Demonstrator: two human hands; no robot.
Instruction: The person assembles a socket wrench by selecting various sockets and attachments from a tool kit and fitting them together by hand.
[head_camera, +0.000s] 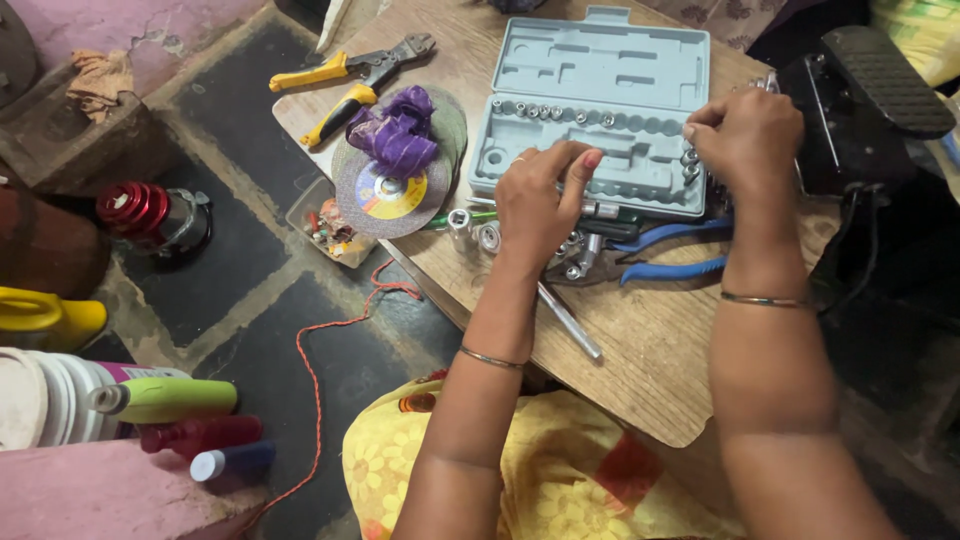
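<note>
Under hands, perhaps sockets

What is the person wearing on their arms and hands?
Both arms are bare, with no sleeves in view. The left hand has red-painted nails, a thin ring on one finger, and a slim metal bangle at the wrist. The right hand has a matching thin metal bangle on its wrist. No gloves and no watch.

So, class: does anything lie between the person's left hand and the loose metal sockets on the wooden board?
Nothing visible does. The left hand hovers directly over the loose metal sockets, beside the open grey plastic socket case; the blue-handled pliers lie off to the side.
</note>
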